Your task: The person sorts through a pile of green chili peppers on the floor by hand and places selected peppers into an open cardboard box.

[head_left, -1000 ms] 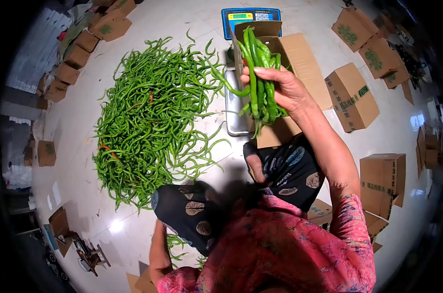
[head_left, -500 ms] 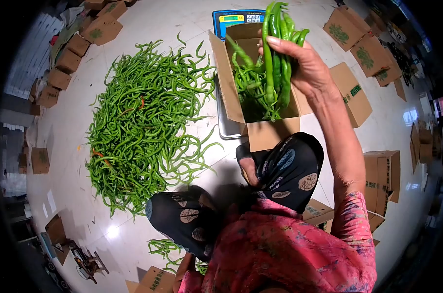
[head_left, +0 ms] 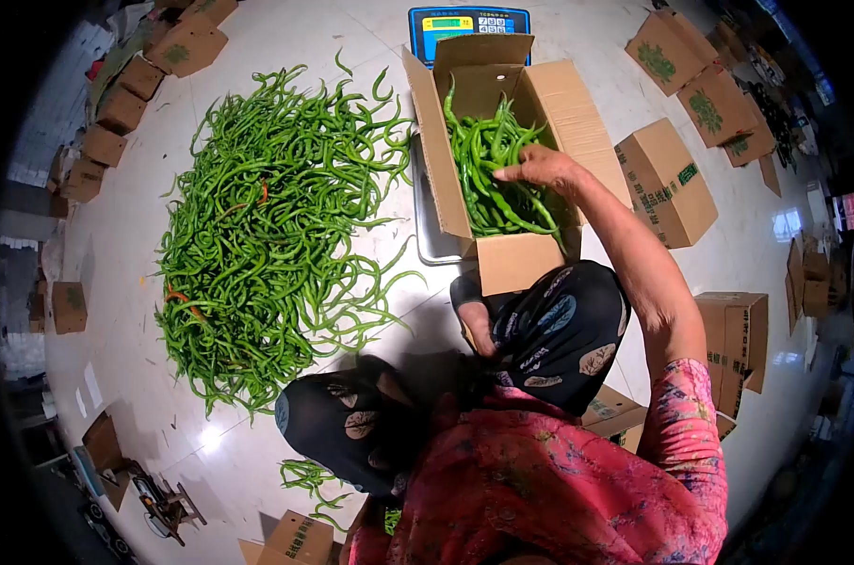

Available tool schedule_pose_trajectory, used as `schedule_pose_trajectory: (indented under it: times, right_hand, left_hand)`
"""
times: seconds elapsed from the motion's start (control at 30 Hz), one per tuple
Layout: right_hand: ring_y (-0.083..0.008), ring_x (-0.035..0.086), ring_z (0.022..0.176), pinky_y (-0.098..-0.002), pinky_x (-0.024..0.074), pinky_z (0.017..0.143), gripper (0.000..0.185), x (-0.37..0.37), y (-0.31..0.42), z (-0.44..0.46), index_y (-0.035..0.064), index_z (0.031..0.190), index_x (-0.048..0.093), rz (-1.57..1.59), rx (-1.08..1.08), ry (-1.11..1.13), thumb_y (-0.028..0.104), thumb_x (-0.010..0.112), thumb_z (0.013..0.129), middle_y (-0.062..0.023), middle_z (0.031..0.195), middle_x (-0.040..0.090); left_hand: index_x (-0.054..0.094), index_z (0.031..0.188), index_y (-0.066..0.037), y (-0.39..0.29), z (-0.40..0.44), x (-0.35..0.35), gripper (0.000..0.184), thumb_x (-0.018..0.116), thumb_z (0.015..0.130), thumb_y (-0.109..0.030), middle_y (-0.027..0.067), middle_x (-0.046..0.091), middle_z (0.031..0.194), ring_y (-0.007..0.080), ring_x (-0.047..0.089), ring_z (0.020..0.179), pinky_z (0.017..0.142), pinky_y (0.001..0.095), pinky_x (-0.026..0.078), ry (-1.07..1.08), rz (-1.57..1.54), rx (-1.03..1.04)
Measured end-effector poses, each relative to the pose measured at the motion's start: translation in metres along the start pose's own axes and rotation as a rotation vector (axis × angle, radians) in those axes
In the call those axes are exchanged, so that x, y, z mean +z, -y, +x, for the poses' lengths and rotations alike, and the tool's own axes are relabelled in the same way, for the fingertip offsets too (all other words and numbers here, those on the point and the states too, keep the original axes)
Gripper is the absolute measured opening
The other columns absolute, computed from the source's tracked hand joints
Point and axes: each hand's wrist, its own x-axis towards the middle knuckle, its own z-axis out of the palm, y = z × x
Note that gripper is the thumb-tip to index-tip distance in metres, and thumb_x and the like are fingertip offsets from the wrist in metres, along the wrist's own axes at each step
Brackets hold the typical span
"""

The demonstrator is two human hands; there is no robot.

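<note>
My right hand (head_left: 538, 169) reaches down into an open cardboard box (head_left: 457, 188), its fingers closed on some green chili peppers (head_left: 502, 195). More peppers fill the box around my fingertips, most of them lying lengthwise. The box stands on the metal platform of a weighing scale (head_left: 431, 226), whose blue display panel (head_left: 469, 26) shows behind it. To the left, a wide heap of long curled green peppers (head_left: 267, 235) covers the floor, with a few red ones in it. My left hand is out of sight, hidden low beside my left knee.
A small bunch of peppers (head_left: 314, 480) lies beside my left knee. A closed carton (head_left: 667, 184) sits right of the box, with other cartons (head_left: 733, 330) nearer me. Cartons (head_left: 187, 47) line the left side, and a small wooden stool (head_left: 168, 508) stands lower left.
My right hand has come down into the box with the bunch of peppers it was holding above it. The peppers now lie lower, among those inside.
</note>
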Motion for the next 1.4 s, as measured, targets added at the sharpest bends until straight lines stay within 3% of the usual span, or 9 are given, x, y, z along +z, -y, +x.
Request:
schedule_pose_trajectory:
  times: [0.2,0.37,0.5,0.57,0.77,1.0,1.13,1.23,1.4]
  right_hand:
    - [-0.0326,0.058,0.112,-0.0376,0.044,0.097,0.09,-0.011,0.003,0.001,-0.0078,0.124,0.054,-0.284,-0.006,0.179,0.051,0.082,0.062,-0.0262,0.121,0.058]
    - [-0.0406,0.059,0.106,-0.0439,0.048,0.09,0.107,0.034,-0.032,0.016,0.0056,0.145,0.015,-0.791,0.004,0.097,0.037,0.08,0.066,-0.0277,0.112,0.06]
    - [-0.0378,0.064,0.093,-0.0427,0.0516,0.081,0.077,0.014,-0.042,0.039,0.0037,0.133,0.037,-0.603,-0.156,-0.234,0.028,0.075,0.07,-0.0238,0.094,0.065]
    - [-0.029,0.065,0.093,-0.0357,0.0516,0.081,0.046,-0.013,-0.029,0.039,0.0022,0.121,0.053,-0.079,-0.339,-0.211,0.023,0.068,0.083,-0.0215,0.099,0.067]
    - [-0.0367,0.06,0.105,-0.0396,0.0468,0.092,0.048,0.003,-0.029,0.015,0.0058,0.125,0.054,-0.599,-0.322,0.216,0.027,0.067,0.084,-0.0232,0.108,0.064]
    - [-0.0383,0.062,0.086,-0.0443,0.0493,0.076,0.028,-0.006,-0.022,-0.005,0.0,0.101,0.064,-0.814,-0.422,0.156,0.019,0.066,0.081,-0.0201,0.092,0.066]
    - [-0.024,0.066,0.079,-0.0332,0.0506,0.071,0.023,0.018,0.033,-0.045,-0.0024,0.106,0.061,-0.367,-0.49,-0.079,0.011,0.062,0.087,-0.0172,0.087,0.068]
    - [-0.016,0.061,0.083,-0.0297,0.0484,0.076,0.024,0.054,0.105,-0.089,-0.0057,0.104,0.06,-0.261,-0.426,0.167,0.014,0.06,0.09,-0.0131,0.085,0.065]
    - [-0.0357,0.064,0.079,-0.0401,0.0506,0.076,0.031,0.133,0.131,-0.099,-0.0028,0.108,0.06,-0.424,-0.672,0.645,0.001,0.064,0.077,-0.0201,0.092,0.065]
  left_hand:
    - [0.064,0.094,-0.001,0.001,0.005,0.005,0.014,0.055,0.086,-0.009,0.0126,0.059,0.081,0.0271,0.057,0.079,0.071,0.0365,0.047,0.008,-0.012,-0.027]
    - [0.064,0.094,-0.001,-0.002,0.009,0.011,0.015,0.055,0.085,-0.009,0.0143,0.06,0.082,0.029,0.057,0.079,0.071,0.0377,0.047,0.011,-0.017,-0.043]
    - [0.064,0.094,-0.001,0.003,0.008,0.014,0.015,0.055,0.085,-0.008,0.0157,0.06,0.082,0.0305,0.057,0.08,0.071,0.0386,0.048,0.012,-0.032,-0.064]
    - [0.064,0.094,-0.001,0.002,0.011,0.017,0.015,0.055,0.085,-0.008,0.0164,0.06,0.082,0.0313,0.057,0.08,0.071,0.039,0.048,0.011,-0.035,-0.065]
    - [0.064,0.094,-0.001,0.005,0.01,0.026,0.015,0.055,0.085,-0.008,0.0185,0.06,0.083,0.0335,0.058,0.081,0.072,0.0404,0.048,-0.001,-0.076,-0.076]
    - [0.064,0.094,-0.001,0.017,0.006,0.035,0.015,0.055,0.084,-0.008,0.0209,0.061,0.084,0.0362,0.059,0.082,0.072,0.0419,0.048,-0.03,-0.108,-0.054]
    - [0.064,0.095,-0.001,0.012,0.008,0.036,0.015,0.055,0.084,-0.007,0.0223,0.061,0.085,0.0377,0.059,0.083,0.073,0.0429,0.049,-0.135,-0.115,0.008]
    - [0.064,0.095,0.0,0.004,0.024,0.03,0.015,0.055,0.084,-0.007,0.0233,0.061,0.085,0.0389,0.059,0.083,0.073,0.0435,0.049,-0.224,-0.112,0.084]
    - [0.064,0.095,0.0,-0.032,0.074,0.0,0.016,0.055,0.083,-0.007,0.0251,0.061,0.086,0.0408,0.06,0.084,0.073,0.0447,0.049,-0.466,0.001,0.363]
